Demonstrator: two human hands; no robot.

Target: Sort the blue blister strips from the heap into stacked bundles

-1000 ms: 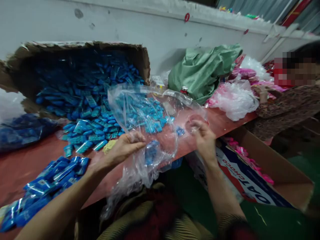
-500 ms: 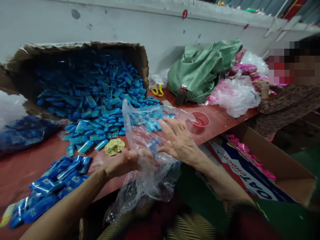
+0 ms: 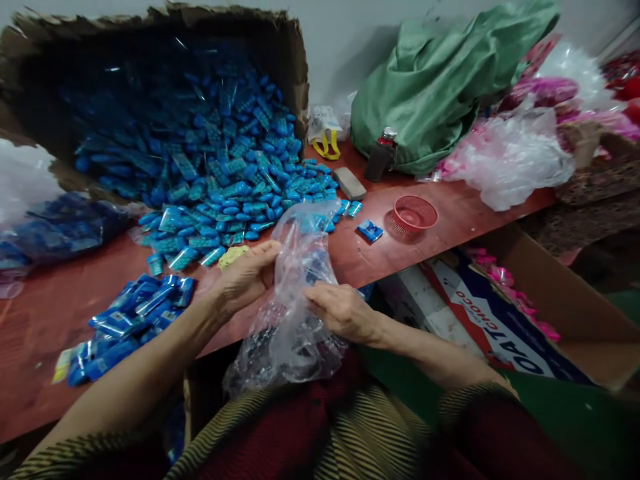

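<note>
A clear plastic bag [image 3: 295, 320] is gripped by both hands [image 3: 345, 312]; if pulled unevenly, it could tear.

Clear, glossy plastic is seen in the crinkled bag [image 3: 300, 320]; the carton [image 3: 303, 87] is made of rough-edged cardboard, the sack [image 3: 425, 93] of smooth green cloth.

Table top [image 3: 455, 230] red. Round mesh basket [image 3: 415, 213] red. Heaped wrapped packets [image 3: 240, 200] bright blue and teal. Cloth bundle [image 3: 420, 93] plain green. Plastic bag [image 3: 303, 287] clear, whitish. Wearer's clothing [image 3: 300, 427] dark red with yellow-and-black stripes. Printed carton [image 3: 495, 320] navy, red, white outside, brown inside. Floor [image 3: 530, 407] dark green. Wall [image 3: 340, 40] pale grey.
</note>
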